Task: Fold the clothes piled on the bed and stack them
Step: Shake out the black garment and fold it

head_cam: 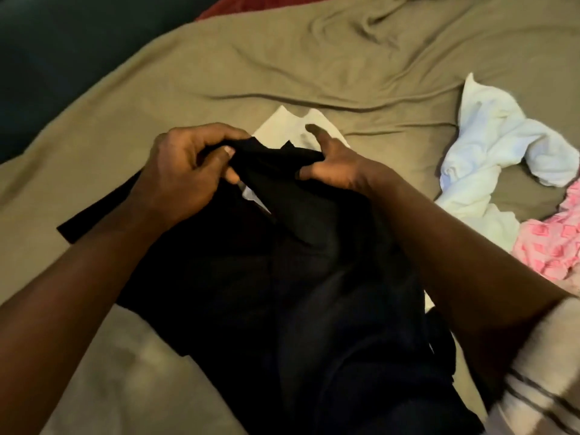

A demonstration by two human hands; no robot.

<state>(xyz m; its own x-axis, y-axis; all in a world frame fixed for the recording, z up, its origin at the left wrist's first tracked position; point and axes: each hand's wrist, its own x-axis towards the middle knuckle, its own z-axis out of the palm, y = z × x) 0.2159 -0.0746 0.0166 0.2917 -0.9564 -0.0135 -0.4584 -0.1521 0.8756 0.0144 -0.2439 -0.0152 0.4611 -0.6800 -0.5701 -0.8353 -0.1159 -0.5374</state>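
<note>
A black garment [282,277] lies spread over the olive bed sheet [219,73] in front of me. My left hand [185,171] pinches its top edge at the left between thumb and fingers. My right hand [332,161] grips the same edge at the right, with the index finger stretched out. Under the black garment a folded white piece [292,130] shows beyond my hands. A second black piece [94,215] sticks out flat to the left beneath my left forearm.
A crumpled white garment [489,152] lies at the right. A pink patterned cloth [555,243] lies at the right edge. A red fabric [238,7] shows at the top. The bed's left edge drops off into a dark area [47,58].
</note>
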